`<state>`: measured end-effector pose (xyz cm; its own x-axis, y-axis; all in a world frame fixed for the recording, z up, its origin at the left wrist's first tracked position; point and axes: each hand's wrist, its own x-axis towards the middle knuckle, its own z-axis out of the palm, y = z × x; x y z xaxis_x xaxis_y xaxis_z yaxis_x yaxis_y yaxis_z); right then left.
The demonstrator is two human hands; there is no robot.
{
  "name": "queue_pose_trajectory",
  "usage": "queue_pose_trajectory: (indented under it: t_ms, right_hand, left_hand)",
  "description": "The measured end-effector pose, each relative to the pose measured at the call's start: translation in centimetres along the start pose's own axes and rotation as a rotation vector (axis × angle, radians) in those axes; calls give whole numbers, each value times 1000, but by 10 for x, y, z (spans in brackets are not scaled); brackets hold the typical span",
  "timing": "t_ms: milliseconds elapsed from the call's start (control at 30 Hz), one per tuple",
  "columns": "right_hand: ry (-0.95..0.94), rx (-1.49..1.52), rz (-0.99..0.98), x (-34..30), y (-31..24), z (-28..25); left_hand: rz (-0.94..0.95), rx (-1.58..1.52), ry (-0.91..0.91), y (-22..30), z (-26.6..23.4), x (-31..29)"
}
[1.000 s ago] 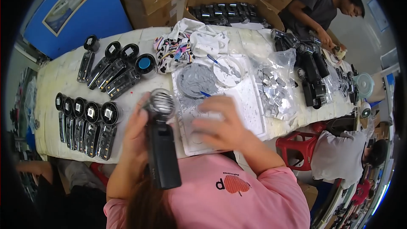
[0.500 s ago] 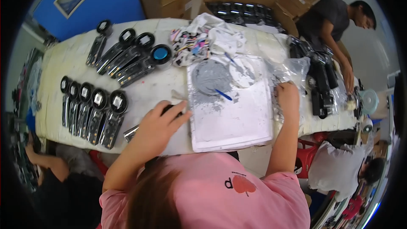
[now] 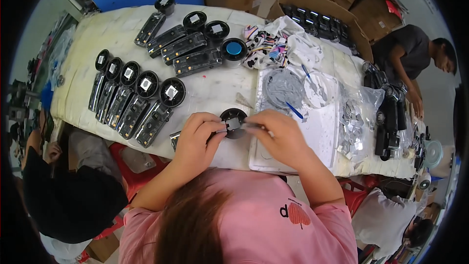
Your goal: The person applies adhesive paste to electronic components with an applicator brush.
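Keep the silver square patch (image 3: 233, 123) flat between left hand (image 3: 194, 139) and right hand (image 3: 281, 134); fingers bunch at the round black housing (image 3: 236, 134); I can't tell their grip.

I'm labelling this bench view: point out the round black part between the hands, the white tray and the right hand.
Round black part (image 3: 233, 123), head view: pale central square.
White tray (image 3: 320, 134), head view: bare floor.
Right hand (image 3: 280, 133), head view: its back.

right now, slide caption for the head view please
Left hand and right hand on either side of a round black part, near a white tray.
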<state>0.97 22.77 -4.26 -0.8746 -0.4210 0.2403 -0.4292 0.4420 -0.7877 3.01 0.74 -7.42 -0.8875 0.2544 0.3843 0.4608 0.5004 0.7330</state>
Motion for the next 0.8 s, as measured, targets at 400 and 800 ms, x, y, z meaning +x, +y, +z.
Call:
queue_pose_trajectory:
  t_ms: [400, 800]
  right_hand:
    - [-80, -320, -203, 16, -1, 15]
    - [231, -652, 268, -38, 37, -34]
  left_hand:
    - [24, 44, -23, 1, -2, -1]
    - [12, -5, 6, 1, 2, 3]
